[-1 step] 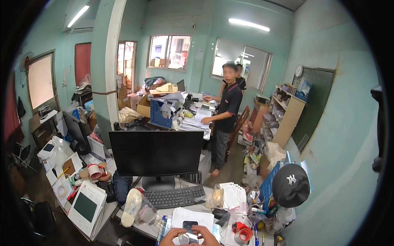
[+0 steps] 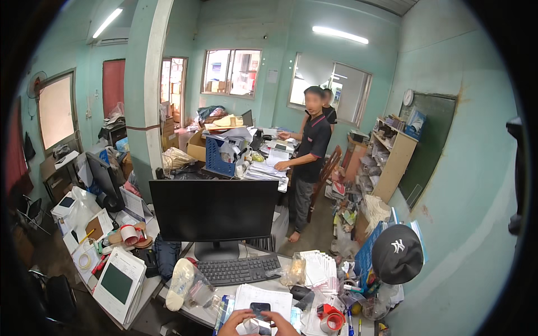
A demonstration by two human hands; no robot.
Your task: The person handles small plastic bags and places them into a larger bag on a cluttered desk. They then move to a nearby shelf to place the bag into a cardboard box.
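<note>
Both my hands are at the lower edge, in front of the desk, with curled fingers facing each other. My left hand (image 2: 233,323) bends its fingers inward beside a small whitish thing (image 2: 259,325), too unclear to name. From the other side, my right hand (image 2: 281,323) curves toward the same spot. Just beyond the fingertips is a dark smartphone (image 2: 260,307), in front of white paper sheets (image 2: 269,294). The lower part of both hands is cut off by the picture's edge.
Behind the papers stand a black keyboard (image 2: 238,270) and a monitor (image 2: 216,210). A pale shoe sole (image 2: 180,284) lies left, a mouse (image 2: 301,292) and a red tape dispenser (image 2: 332,318) right. A black cap (image 2: 397,255) rests at the right. A person (image 2: 314,145) stands beyond.
My fingers have shifted slightly around the whitish thing, and the gap between my hands looks a little different. The desk items stay in place.
</note>
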